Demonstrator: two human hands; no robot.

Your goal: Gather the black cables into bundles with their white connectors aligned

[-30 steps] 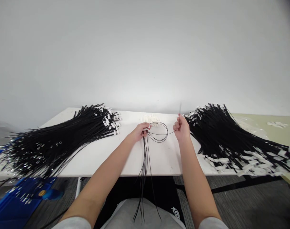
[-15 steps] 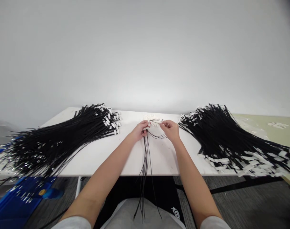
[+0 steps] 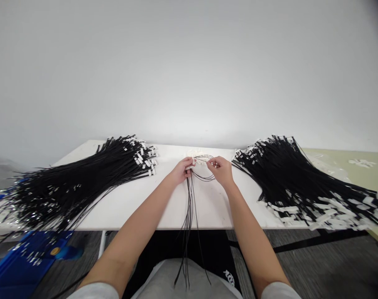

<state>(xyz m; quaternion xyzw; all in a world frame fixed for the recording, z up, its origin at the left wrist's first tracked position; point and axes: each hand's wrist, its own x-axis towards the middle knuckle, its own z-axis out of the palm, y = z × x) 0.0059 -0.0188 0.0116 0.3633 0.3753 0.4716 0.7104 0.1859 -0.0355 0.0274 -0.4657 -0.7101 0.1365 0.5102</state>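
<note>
My left hand [image 3: 183, 169] is closed around a white connector [image 3: 193, 161] at the middle of the table. Black wires [image 3: 190, 203] run down from it over the table's front edge to my lap. Others arc in a loop [image 3: 204, 179] from the connector towards my right hand [image 3: 220, 168]. That hand pinches a thin black wire between thumb and fingertips, just right of the connector. The wire tip is too small to make out. Behind my hands lies a small heap of white connectors [image 3: 198, 153], partly hidden by them.
On the left, a big pile of black wires [image 3: 83, 182] with white connectors overhangs the white table [image 3: 139, 207]. A second pile [image 3: 301, 178] lies on the right. White pieces [image 3: 362, 163] rest on a greenish surface at far right. A blue bin [image 3: 23, 265] stands below left.
My right hand has shifted slightly left, bringing its pinched wire closer to the connector. My left hand has stayed in nearly the same place.
</note>
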